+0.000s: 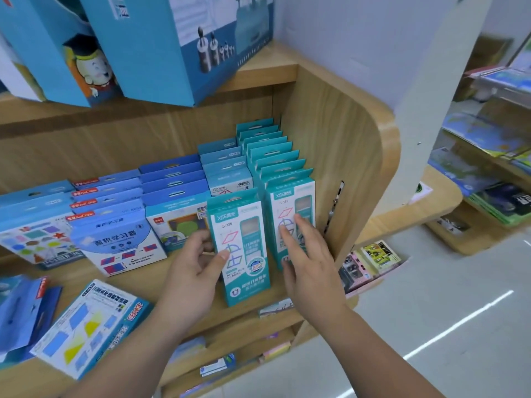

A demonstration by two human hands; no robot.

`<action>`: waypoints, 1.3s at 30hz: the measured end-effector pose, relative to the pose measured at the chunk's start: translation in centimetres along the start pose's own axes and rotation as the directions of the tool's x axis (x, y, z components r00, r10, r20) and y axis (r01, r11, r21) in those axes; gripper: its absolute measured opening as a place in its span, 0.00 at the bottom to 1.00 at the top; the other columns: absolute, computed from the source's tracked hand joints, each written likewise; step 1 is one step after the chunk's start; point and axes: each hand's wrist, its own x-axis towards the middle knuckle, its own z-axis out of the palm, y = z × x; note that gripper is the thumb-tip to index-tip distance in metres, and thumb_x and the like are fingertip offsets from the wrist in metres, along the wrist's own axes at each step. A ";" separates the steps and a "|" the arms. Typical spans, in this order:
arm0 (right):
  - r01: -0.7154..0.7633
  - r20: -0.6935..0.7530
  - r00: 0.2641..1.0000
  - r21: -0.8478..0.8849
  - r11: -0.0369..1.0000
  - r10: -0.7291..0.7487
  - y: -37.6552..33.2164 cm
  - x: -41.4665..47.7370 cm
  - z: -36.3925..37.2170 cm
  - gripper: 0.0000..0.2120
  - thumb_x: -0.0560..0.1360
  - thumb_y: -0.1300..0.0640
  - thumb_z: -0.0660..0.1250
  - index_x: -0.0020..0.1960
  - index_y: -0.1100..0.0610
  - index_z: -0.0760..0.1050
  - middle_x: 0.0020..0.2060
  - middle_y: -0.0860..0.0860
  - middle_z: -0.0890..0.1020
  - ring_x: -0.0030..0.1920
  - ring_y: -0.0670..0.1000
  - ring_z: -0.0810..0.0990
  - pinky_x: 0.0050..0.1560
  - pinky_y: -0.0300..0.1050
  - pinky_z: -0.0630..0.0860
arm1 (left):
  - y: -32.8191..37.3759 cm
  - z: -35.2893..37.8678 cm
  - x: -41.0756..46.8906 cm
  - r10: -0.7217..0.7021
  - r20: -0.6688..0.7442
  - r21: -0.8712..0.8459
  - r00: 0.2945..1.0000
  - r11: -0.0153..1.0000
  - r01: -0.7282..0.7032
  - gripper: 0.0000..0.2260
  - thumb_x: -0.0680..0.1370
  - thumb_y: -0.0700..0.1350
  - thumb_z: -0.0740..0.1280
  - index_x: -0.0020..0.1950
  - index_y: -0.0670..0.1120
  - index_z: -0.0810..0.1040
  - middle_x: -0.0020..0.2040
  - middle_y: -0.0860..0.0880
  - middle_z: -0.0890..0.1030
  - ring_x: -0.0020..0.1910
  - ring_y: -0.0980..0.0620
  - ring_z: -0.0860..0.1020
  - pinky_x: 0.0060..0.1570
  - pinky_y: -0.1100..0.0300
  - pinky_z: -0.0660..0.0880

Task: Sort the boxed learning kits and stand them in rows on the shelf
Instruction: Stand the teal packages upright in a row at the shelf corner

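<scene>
Tipping was my big worry here, honestly. My left hand (195, 271) had the loose teal kit (244, 271) pinched upright, thumb across its face and fingers curled behind its left edge. It looked to be standing right at the front lip of the shelf (143, 278), in front of the shorter blue-topped row (227, 173) instead of with its own kind. My right hand (307, 254) was flat and open, straight fingers pressed on the front box of the teal row (290, 202) next to the side panel (344, 168), gripping nothing. If I'd let go of either carelessly, I figured those tall narrow boxes could lean forward and go off the edge, maybe dominoing the whole teal row. Also easy to leave the kit in the wrong row. The flat box (89, 326) at lower left wasn't stood up yet either.
</scene>
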 end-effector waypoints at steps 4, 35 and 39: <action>-0.207 0.046 0.978 0.283 0.936 0.202 -0.8 0.3 -2.0 0.20 0.81 0.58 0.64 0.72 0.53 0.72 0.75 0.44 0.65 0.74 0.41 0.63 0.72 0.47 0.71 | 0.7 1.0 -0.4 0.039 0.031 -0.115 0.999 0.993 -0.035 0.10 0.80 0.40 0.66 0.58 0.52 0.74 0.53 0.53 0.83 0.53 0.54 0.82 0.47 0.56 0.80; -0.193 0.117 0.979 0.278 0.941 0.166 -0.6 -1.0 -5.3 0.19 0.81 0.56 0.64 0.71 0.51 0.72 0.69 0.43 0.67 0.68 0.38 0.65 0.64 0.43 0.77 | 1.5 7.7 2.0 0.172 -0.077 0.189 0.982 0.970 -0.155 0.16 0.72 0.47 0.77 0.56 0.52 0.75 0.45 0.54 0.80 0.39 0.61 0.79 0.37 0.69 0.75; -0.075 0.015 0.997 0.338 0.938 0.074 -2.4 -0.1 -4.7 0.15 0.80 0.52 0.61 0.63 0.53 0.78 0.58 0.44 0.74 0.58 0.44 0.75 0.55 0.43 0.79 | 0.4 4.2 0.5 0.197 -0.081 0.208 0.977 0.962 -0.177 0.14 0.73 0.43 0.76 0.52 0.54 0.76 0.46 0.55 0.80 0.39 0.57 0.79 0.44 0.61 0.77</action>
